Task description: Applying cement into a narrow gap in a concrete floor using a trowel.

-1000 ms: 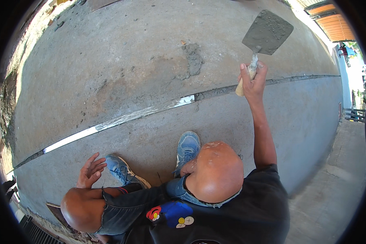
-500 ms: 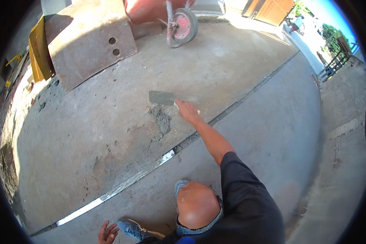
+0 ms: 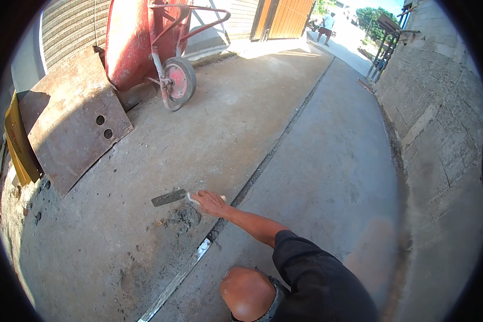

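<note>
My right hand (image 3: 210,204) is wrapped around the pale handle of a trowel (image 3: 169,197). The trowel's grey, mortar-smeared blade points left, above the concrete floor; whether it touches the floor I cannot tell. Just on the near side of the blade lies a small heap of wet grey mortar (image 3: 183,219). A long whitish strip (image 3: 180,282) rests along the groove (image 3: 295,121) in the floor, ending close to my right forearm. My bent knee (image 3: 248,294) shows at the bottom. My left hand is out of the picture.
A red wheelbarrow (image 3: 129,48) leans tipped up at the upper left, beside a rusty sheet (image 3: 72,123) with two holes and a yellow bent piece (image 3: 20,142). A block wall (image 3: 434,112) runs along the right. Far off, a person (image 3: 326,28) stands near an orange gate (image 3: 291,19).
The view has swung up and right, bringing in more wheelbarrow and wall. The trowel's blade has turned, its tip now lower and nearer the mortar. My left hand has left the picture.
</note>
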{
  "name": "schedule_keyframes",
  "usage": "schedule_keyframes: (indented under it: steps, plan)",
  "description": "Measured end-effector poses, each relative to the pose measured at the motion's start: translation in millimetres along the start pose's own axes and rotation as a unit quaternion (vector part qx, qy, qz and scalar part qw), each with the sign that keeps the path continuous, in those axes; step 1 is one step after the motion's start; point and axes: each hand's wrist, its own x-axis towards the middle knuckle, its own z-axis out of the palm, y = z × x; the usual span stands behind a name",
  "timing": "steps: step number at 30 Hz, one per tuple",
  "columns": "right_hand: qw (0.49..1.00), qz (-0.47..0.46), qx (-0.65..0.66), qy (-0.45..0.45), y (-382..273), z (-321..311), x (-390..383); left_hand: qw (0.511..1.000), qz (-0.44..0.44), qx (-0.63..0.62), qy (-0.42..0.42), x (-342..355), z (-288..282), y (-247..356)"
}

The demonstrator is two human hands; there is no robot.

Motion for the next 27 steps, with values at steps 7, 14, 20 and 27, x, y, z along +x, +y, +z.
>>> schedule_keyframes:
  steps: [7,14,20,27]
  plan:
    - [0.956,0.243,0.164,0.015,10,-19,-24,0.996,0.076,0.039,-0.024,5,-16,-26]
    - [0.898,0.374,0.228,-0.045,-60,31,-63,0.774,0.447,0.434,-0.111,33,-36,-24]
    - [0.975,0.171,0.124,-0.071,-80,18,-39,0.996,0.073,0.051,-0.003,17,-23,-37]
    - [0.987,0.098,0.127,-0.026,-65,-13,-46,0.887,0.338,0.311,-0.056,16,-24,-29]
